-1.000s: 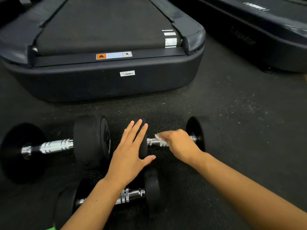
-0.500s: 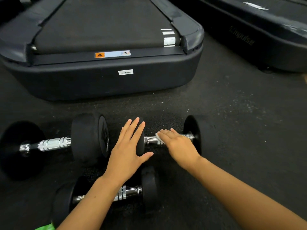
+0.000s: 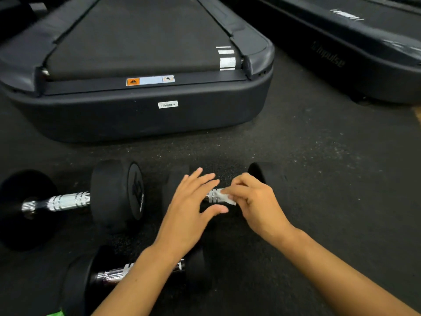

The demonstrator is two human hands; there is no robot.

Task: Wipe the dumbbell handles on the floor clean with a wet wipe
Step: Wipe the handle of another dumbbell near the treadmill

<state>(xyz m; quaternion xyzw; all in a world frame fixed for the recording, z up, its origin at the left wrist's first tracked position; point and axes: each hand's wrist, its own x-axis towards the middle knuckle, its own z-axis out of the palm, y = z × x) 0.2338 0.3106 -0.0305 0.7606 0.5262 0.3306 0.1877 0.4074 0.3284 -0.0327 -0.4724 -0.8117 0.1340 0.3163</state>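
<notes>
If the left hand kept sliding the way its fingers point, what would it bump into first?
Probably the black weight head of the dumbbell being wiped: the left hand lies flat with its fingers pointing up and slightly right, right over it. Past that is bare floor, then the treadmill. Depth is hard to judge.

Left hand (image 3: pixel 191 208) covers the left weight of the far dumbbell (image 3: pixel 259 176); only a short stretch of its handle shows. Wet wipe (image 3: pixel 224 198) mostly hidden under right hand (image 3: pixel 252 201), both motion-blurred. Left forearm crosses the near dumbbell (image 3: pixel 109 274) handle. Green scrap (image 3: pixel 55 313) cut off at bottom edge, unidentifiable. Barcode label (image 3: pixel 168 104) text too small to read.
</notes>
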